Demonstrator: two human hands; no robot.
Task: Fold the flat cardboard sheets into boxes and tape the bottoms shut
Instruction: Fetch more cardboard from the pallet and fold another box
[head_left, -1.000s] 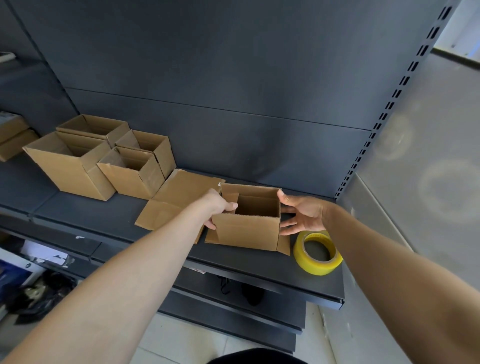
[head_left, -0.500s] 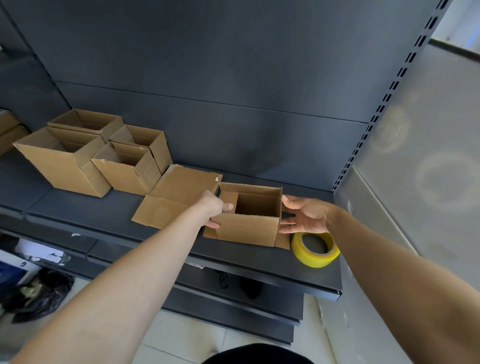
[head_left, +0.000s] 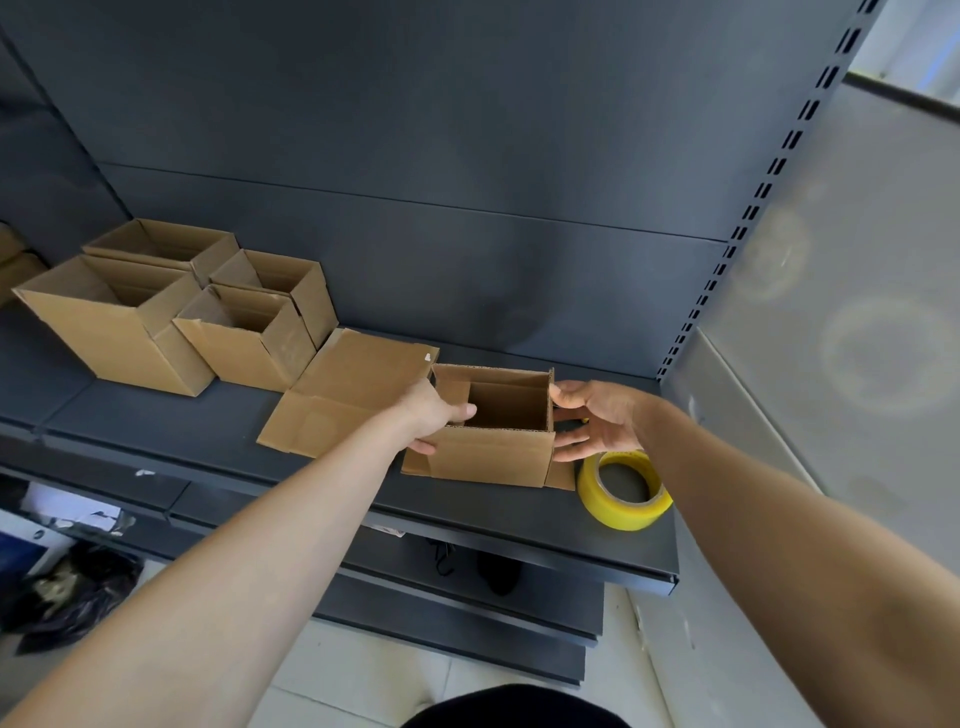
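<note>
on one shelf (head_left: 156, 415), two hands (head_left: 434, 415) (head_left: 597, 421) hold one box (head_left: 493, 462) near four boxes (head_left: 124, 327).

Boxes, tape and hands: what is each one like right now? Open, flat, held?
Small box, upright, top open, held between both hands.
Left hand, pinches the small box's left wall.
Right hand, open, fingers against the small box's right side.
Flat sheet, lying unfolded.
Four other boxes, upright, tops open.
Tape roll, lying flat, untouched.
</note>
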